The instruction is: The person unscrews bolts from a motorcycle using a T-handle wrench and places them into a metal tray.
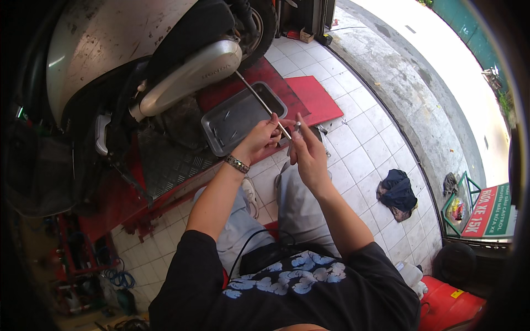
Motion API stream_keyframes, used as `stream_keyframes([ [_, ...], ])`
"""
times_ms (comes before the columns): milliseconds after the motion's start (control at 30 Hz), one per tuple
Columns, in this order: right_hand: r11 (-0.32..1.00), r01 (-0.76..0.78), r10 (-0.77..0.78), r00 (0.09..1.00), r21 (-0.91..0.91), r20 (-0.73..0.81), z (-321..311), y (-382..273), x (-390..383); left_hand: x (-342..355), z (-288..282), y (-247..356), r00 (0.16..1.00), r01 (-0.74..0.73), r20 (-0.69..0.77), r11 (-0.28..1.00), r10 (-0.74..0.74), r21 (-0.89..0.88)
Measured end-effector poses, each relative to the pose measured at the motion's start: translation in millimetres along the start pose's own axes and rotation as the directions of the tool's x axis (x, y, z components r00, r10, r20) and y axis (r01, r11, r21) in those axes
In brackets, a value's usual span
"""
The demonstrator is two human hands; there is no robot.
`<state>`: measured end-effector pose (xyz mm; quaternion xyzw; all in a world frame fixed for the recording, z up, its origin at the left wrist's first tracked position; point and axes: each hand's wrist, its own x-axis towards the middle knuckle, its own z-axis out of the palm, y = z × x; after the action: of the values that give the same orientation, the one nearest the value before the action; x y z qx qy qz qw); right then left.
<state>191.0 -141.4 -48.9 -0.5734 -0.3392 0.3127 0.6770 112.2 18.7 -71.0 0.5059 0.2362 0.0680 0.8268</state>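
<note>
A long, thin metal T-handle wrench (255, 94) slants from the pale engine-side cover (193, 80) of a parked scooter (110, 33) down to my hands. Its far tip meets the cover's rear edge; whether it sits on a bolt is too small to tell. My left hand (258, 139) is closed round the shaft near its lower end. At the handle end, my right hand (310, 151) pinches the wrench, its index finger pointing up. Beneath the shaft lies a grey metal tray (212, 124) holding a few small thin pieces.
The scooter stands on a red lift platform (259, 77) with a dark tread plate (171, 171). A dark cloth (397, 193) lies on the white tiled floor (359, 140) to the right. Behind it are a sign (488, 212) and a red drum (450, 303). A blue coiled hose (118, 278) is at left.
</note>
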Motion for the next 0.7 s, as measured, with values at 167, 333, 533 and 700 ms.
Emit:
stream_keyframes([
  [167,0.813,0.169,0.078,0.916,-0.557,0.392,11.8,12.7,-34.3,0.6,-0.4,7.0,0.998,-0.038,0.042,0.999,0.038,0.015],
  [333,0.973,-0.223,0.226,0.972,-0.05,0.064,-26.2,38.5,-22.2,2.4,2.6,14.0,0.994,-0.108,0.02,0.992,0.11,-0.063],
  [533,0.999,-0.045,0.041,0.985,0.018,0.17,-16.6,-30.9,6.3,2.8,-5.7,13.0,0.989,-0.142,0.023,0.98,0.146,-0.139],
  [700,0.849,0.183,0.13,0.837,-0.496,0.532,0.6,-1.7,-28.2,2.5,-7.4,12.6,0.989,-0.13,0.042,0.976,0.14,-0.176],
])
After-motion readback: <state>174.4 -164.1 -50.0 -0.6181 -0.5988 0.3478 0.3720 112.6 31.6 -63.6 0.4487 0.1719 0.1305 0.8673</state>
